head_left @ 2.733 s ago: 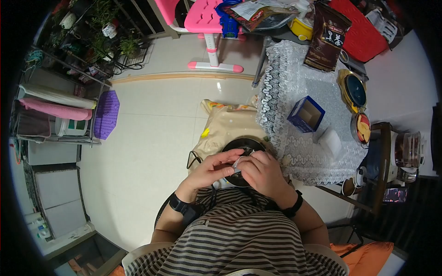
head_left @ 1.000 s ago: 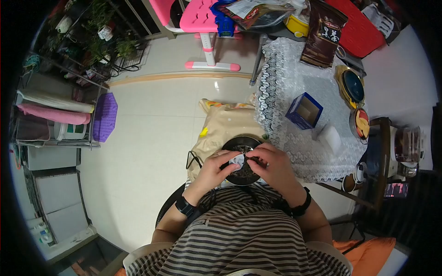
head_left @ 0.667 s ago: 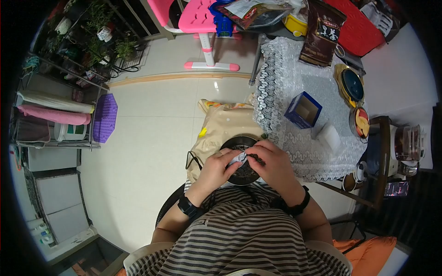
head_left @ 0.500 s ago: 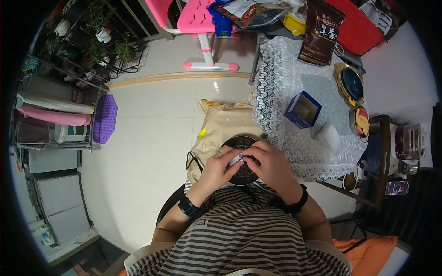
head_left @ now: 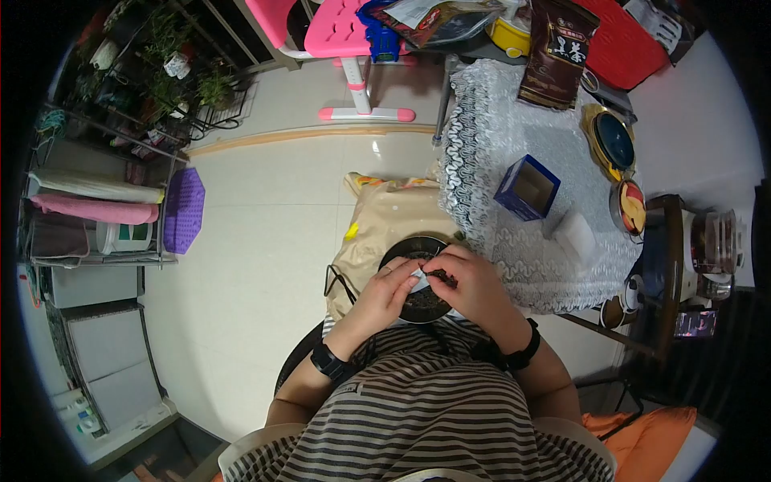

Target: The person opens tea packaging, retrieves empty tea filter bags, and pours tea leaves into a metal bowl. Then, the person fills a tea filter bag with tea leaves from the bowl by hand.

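Observation:
My left hand (head_left: pixel 381 299) pinches a small white pouch (head_left: pixel 419 281) above a dark round bowl (head_left: pixel 426 310). Close against it, my right hand (head_left: pixel 472 286) has its fingers curled around a dark leafy clump (head_left: pixel 442 277), with its fingertips at the pouch. Dark loose bits lie in the bowl, partly hidden by both hands. The bowl rests at my lap, over a beige patterned cloth (head_left: pixel 389 214).
On the right stands a table with a lace cloth (head_left: pixel 498 261), holding an open blue box (head_left: pixel 528 189), a white translucent packet (head_left: pixel 574 236), a brown bag (head_left: pixel 557 55), a dark blue bowl (head_left: pixel 614 140) and a bowl of fruit slices (head_left: pixel 631 209).
The pouch was held more openly above the bowl; now both hands' fingertips meet at it. The dark clump shows again in my right hand. The view has shifted slightly.

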Demonstrator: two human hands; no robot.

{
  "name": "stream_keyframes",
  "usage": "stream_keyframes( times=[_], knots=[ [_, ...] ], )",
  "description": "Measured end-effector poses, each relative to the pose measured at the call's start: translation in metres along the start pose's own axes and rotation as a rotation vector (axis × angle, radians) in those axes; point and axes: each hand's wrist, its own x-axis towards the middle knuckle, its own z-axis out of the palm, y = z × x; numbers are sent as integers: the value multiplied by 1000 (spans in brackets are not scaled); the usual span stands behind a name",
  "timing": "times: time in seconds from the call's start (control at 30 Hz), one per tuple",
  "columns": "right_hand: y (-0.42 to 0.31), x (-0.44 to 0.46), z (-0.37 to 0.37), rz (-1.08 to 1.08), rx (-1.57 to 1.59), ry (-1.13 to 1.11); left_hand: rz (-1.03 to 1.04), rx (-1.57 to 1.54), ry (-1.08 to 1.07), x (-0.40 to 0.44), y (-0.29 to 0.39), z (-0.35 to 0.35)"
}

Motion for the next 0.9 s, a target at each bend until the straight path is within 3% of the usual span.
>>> stream_keyframes(
  times=[0.23,0.47,0.73,0.9],
  knots=[
    [-2,1,-2,-30,49,-27,1,-91,-81,0,6,-3],
    [-3,1,-5,7,150,-175,19,-6,-83,1,-2,-4],
    [11,3,4,-33,173,-194,53,99,-91,2,1,-3],
    [18,3,7,7,147,-176,166,370,105,-2,12,-11]
  ],
)
